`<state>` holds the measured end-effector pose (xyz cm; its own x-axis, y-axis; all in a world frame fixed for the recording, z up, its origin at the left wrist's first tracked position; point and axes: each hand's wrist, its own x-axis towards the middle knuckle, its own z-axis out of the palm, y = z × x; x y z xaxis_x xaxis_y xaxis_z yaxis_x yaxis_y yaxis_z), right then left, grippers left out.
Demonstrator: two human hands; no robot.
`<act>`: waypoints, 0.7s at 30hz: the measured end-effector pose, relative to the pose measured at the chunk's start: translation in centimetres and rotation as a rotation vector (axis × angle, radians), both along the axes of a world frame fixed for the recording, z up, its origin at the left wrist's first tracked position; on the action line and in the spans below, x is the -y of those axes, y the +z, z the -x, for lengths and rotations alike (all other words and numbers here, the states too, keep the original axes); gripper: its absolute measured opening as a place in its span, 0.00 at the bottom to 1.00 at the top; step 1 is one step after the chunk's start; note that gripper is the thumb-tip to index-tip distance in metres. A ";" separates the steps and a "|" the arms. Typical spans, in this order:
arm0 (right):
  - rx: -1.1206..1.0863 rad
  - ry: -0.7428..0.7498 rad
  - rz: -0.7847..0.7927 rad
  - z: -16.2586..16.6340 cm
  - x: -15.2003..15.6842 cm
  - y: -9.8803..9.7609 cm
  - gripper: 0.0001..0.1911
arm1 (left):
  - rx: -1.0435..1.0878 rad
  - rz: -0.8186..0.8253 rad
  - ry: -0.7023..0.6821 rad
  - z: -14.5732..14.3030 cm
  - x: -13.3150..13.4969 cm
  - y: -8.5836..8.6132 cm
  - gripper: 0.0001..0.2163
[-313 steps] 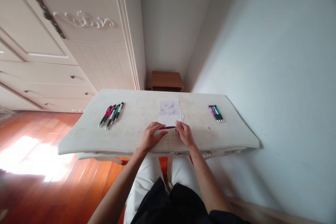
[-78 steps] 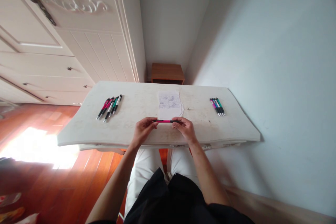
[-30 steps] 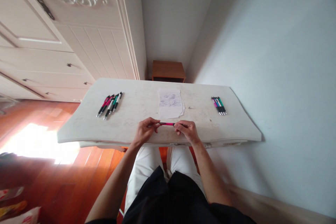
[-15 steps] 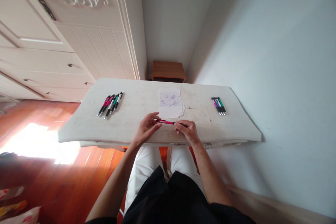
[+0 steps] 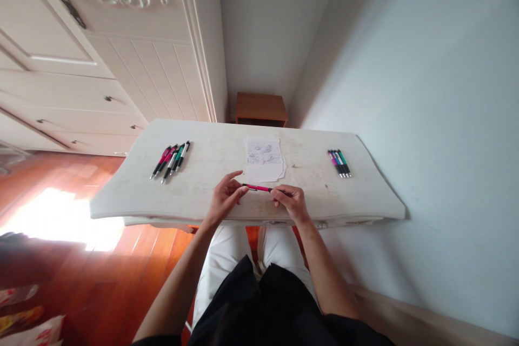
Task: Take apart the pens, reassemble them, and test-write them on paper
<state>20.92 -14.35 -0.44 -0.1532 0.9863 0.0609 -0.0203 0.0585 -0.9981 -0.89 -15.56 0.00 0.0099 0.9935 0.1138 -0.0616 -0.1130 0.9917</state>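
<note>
Left hand [image 5: 225, 197] has raised its forefinger since a second ago; it's half open, thumb touching one end of the pen [image 5: 260, 188], whether gripping I can't tell. Right hand [image 5: 292, 203] pinches the other end, near the paper [image 5: 263, 174].

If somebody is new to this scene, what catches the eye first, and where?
Probably the pink pen, held between the left hand and the right hand over the white table. Then come a loose group of pens on the table's left, a neat row of pens on its right, and scribbled paper between them. Glaring light on the floor, far left, also stands out.
</note>
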 end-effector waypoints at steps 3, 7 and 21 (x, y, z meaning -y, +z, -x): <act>-0.006 -0.003 -0.004 0.0 -0.1 -0.1 0.12 | -0.049 -0.073 0.029 0.0 -0.2 0.1 0.22; -0.030 -0.001 -0.004 -0.1 -0.1 -0.3 0.11 | -0.102 -0.101 0.045 0.2 -0.3 0.0 0.11; -0.033 -0.002 0.002 -0.2 0.1 -0.1 0.10 | -0.247 -0.029 0.083 -0.3 0.0 -0.2 0.19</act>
<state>21.10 -14.45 -0.55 -0.1490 0.9868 0.0637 -0.0529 0.0563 -0.9970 -0.63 -15.52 -0.17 -0.0402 0.9884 0.1463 0.1928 -0.1360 0.9718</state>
